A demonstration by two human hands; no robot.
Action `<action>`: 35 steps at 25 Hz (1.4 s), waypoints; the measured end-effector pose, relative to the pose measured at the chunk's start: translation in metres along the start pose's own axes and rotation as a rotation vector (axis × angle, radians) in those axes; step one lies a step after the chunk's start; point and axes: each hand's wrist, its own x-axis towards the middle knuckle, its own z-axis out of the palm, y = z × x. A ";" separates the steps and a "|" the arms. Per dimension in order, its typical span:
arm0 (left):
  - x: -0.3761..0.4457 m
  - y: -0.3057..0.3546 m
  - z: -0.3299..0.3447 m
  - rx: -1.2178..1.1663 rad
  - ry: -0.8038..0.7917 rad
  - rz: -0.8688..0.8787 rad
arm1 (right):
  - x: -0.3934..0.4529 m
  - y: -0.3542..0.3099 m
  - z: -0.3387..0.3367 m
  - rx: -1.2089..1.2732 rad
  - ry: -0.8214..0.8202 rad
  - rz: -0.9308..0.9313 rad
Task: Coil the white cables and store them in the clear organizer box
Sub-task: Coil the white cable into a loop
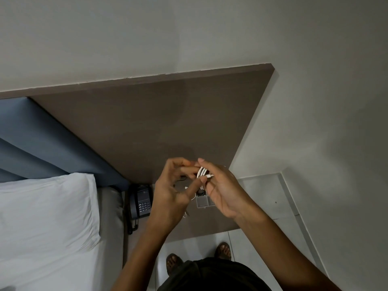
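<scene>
two hands up over surface (pixel 147 227): right hand (pixel 224 192) grip pinched on white cable (pixel 202 172) coil, left hand (pixel 174 185) fingers closed on loose end. keep loops even, tuck tail snug. clear organizer box (pixel 203 201) below, partly hidden; lower coil there after.

I am holding a coiled white cable (pixel 202 172) in my right hand (pixel 222 192), my left hand (pixel 174 185) pinching its loops. Below them, the clear organizer box (pixel 204 201) is sitting near the brown surface's (pixel 220 224) right edge, a black telephone (pixel 141 201) at its left edge.
</scene>
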 end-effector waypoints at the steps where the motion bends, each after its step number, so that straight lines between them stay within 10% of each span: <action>1: 0.000 -0.001 0.002 0.050 0.041 0.055 | 0.001 0.003 -0.001 0.035 0.026 -0.002; 5: 0.004 -0.003 -0.001 0.126 0.153 0.066 | 0.005 0.008 -0.003 0.136 0.084 -0.005; 12: 0.021 -0.014 -0.011 -0.473 -0.344 -0.492 | -0.001 0.008 -0.004 0.151 -0.056 0.100; 18: 0.018 -0.031 -0.025 -0.672 -0.368 -0.422 | -0.007 -0.001 -0.003 0.161 -0.156 0.168; 35: 0.001 -0.066 -0.040 -0.558 -0.156 -0.424 | 0.004 0.046 0.016 -0.004 0.349 0.068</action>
